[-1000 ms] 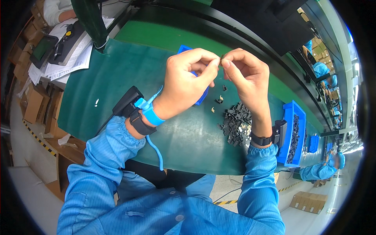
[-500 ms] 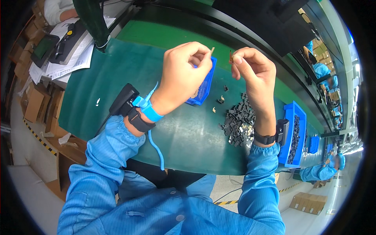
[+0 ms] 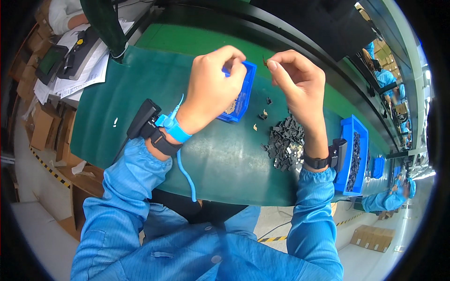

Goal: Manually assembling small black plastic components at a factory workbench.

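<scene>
My left hand [image 3: 213, 86] hovers above a blue bin [image 3: 243, 100] that has small pale pieces in it. Its fingers are curled together and slightly blurred, and whatever they hold is hidden. To the right, my right hand [image 3: 302, 77] pinches a tiny thin reddish-brown piece [image 3: 265, 61] between thumb and forefinger. Below that hand lies a heap of small black plastic parts [image 3: 283, 143], mixed with some pale ones. A few loose parts [image 3: 263, 114] are scattered between the heap and the bin. Both wrists wear black straps, and a blue coiled-cord band [image 3: 176, 131] circles the left one.
The work surface is a green mat [image 3: 201, 159]. A long blue tray [image 3: 354, 157] of black parts stands at the right, with a smaller blue bin [image 3: 378, 167] beyond. Papers [image 3: 93, 75] and a dark-green post [image 3: 105, 28] are at the far left. Other people work nearby.
Both hands have shifted slightly up and left. The small pale piece that showed at my left fingertips is out of sight. My right hand still pinches its reddish-brown piece.
</scene>
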The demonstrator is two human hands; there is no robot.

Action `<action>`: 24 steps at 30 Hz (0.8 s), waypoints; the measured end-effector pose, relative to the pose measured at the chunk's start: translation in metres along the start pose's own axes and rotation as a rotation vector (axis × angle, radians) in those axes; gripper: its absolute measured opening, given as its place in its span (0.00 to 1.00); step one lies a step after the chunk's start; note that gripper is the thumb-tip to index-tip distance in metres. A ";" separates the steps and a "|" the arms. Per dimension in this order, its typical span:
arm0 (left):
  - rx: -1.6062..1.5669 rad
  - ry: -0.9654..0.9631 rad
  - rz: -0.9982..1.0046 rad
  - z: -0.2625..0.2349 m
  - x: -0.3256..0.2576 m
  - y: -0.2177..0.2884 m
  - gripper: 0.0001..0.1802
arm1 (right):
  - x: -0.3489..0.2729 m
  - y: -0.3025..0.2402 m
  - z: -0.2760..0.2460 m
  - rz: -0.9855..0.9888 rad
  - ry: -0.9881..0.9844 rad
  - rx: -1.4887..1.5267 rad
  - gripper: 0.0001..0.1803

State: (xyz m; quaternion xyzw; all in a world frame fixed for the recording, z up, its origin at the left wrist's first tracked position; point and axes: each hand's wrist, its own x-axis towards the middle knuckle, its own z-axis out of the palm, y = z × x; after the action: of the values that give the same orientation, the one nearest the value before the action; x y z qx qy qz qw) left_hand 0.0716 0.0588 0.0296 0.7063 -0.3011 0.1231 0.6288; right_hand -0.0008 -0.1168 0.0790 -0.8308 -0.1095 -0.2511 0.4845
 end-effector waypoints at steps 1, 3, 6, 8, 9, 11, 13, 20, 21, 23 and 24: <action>-0.001 -0.001 0.000 0.002 0.000 0.001 0.06 | 0.000 0.001 0.000 0.001 0.000 -0.001 0.06; -0.391 0.016 -0.034 0.005 -0.001 0.004 0.08 | 0.002 0.002 0.002 -0.190 0.077 -0.212 0.04; -0.516 -0.093 -0.115 -0.001 -0.001 0.012 0.10 | 0.001 -0.002 0.005 -0.340 0.101 -0.410 0.06; -0.540 -0.103 -0.126 0.002 -0.003 0.014 0.09 | 0.000 0.000 0.008 -0.407 0.112 -0.444 0.07; -0.565 -0.115 -0.135 0.003 -0.003 0.014 0.09 | 0.000 0.000 0.010 -0.476 0.124 -0.480 0.08; -0.575 -0.117 -0.140 0.002 -0.003 0.015 0.09 | 0.000 0.001 0.011 -0.500 0.117 -0.504 0.10; -0.587 -0.120 -0.142 0.002 -0.003 0.016 0.09 | 0.001 0.003 0.012 -0.626 0.135 -0.571 0.12; -0.628 -0.111 -0.197 0.002 -0.007 0.013 0.09 | 0.001 0.008 0.012 -0.674 0.123 -0.595 0.12; -0.639 -0.117 -0.229 0.001 -0.007 0.013 0.09 | 0.002 0.007 0.012 -0.675 0.118 -0.594 0.12; -0.633 -0.114 -0.233 0.002 -0.006 0.012 0.09 | 0.002 0.006 0.011 -0.676 0.114 -0.593 0.12; -0.625 -0.111 -0.236 0.002 -0.006 0.012 0.09 | 0.003 0.005 0.011 -0.684 0.117 -0.601 0.12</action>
State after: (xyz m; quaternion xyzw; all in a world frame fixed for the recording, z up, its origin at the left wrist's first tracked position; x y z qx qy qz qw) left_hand 0.0597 0.0583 0.0353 0.5148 -0.2742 -0.0876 0.8075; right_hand 0.0072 -0.1103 0.0718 -0.8351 -0.2721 -0.4636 0.1169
